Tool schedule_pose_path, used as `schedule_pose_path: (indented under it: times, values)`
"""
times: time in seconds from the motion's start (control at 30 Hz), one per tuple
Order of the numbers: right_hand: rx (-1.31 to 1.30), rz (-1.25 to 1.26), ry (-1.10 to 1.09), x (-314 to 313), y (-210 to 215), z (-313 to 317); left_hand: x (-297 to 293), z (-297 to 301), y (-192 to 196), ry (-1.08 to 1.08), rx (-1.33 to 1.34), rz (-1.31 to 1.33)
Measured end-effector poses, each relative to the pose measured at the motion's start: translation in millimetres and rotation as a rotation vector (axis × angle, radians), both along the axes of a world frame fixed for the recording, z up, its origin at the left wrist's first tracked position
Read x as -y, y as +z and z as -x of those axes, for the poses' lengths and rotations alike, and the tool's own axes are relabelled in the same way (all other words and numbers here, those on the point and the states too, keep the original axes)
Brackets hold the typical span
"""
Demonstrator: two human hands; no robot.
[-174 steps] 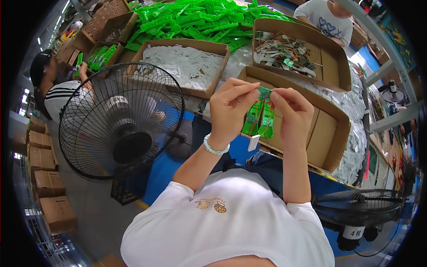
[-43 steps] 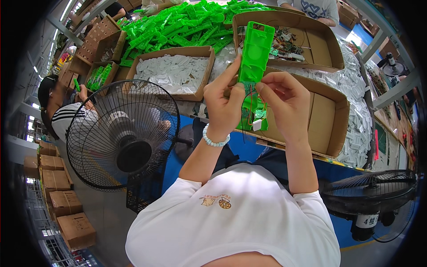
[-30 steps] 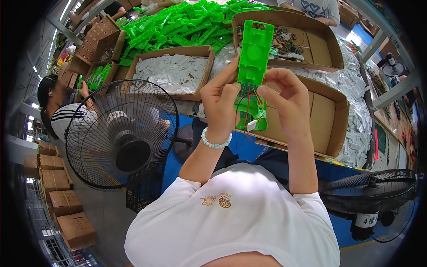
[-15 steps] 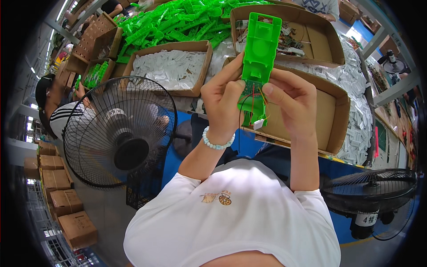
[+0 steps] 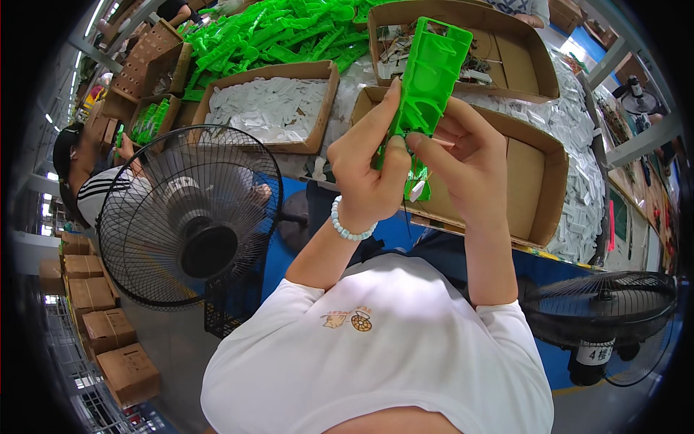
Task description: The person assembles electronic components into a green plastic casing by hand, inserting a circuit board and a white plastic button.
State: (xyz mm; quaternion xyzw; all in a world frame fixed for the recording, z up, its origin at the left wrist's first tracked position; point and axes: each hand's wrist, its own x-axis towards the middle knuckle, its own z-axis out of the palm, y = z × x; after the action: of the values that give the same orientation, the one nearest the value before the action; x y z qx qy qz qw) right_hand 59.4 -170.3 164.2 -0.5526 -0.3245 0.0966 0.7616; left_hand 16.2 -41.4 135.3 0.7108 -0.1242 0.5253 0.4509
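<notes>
Between both hands I hold a long green plastic housing [image 5: 432,69], its hollow, ribbed inside toward me and its far end up over the boxes. My left hand [image 5: 369,170], with a beaded bracelet on the wrist, is closed round its left side, thumb on the lower part. My right hand [image 5: 466,163] grips the right side, thumb and fingers close to the same spot. The circuit board there is mostly hidden by my thumbs. Below them hangs a small white connector [image 5: 417,189], with a dark wire beside it.
An open cardboard box [image 5: 535,181] lies under my hands; another box [image 5: 506,54] with wired boards stands beyond. Left are a box of white parts [image 5: 267,105] and a heap of green parts [image 5: 289,32]. Fans stand left [image 5: 191,217] and right [image 5: 607,307]. A co-worker [image 5: 108,188] sits far left.
The housing has tilted, its far end swinging right and its inside turning. My thumbs have come closer together over the board, covering most of it and the coloured wires.
</notes>
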Motion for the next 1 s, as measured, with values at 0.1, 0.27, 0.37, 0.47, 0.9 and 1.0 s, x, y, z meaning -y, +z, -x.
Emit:
schedule_pose_path:
  times: [0.1, 0.27, 0.37, 0.47, 0.9, 1.0]
  values:
    - [0.005, 0.018, -0.018, 0, 0, 2, 2, 1, 3, 0.031, 0.041, -0.051]
    - [0.019, -0.018, 0.0, -1, 0, 1, 1, 1, 4, 0.11, 0.093, -0.157]
    - [-0.031, -0.036, 0.067, 8, 1, -7, 6, 7, 12, -0.221, -0.06, 0.262]
    - [-0.077, -0.035, 0.126, 11, -4, -12, 2, 6, 16, -0.495, -0.161, 0.563]
    - [-0.005, 0.014, 0.07, 11, -6, -7, 1, 1, 6, -0.432, -0.167, 0.342]
    - [0.037, 0.041, 0.041, 11, -6, -8, 1, 1, 5, -0.39, -0.179, 0.313]
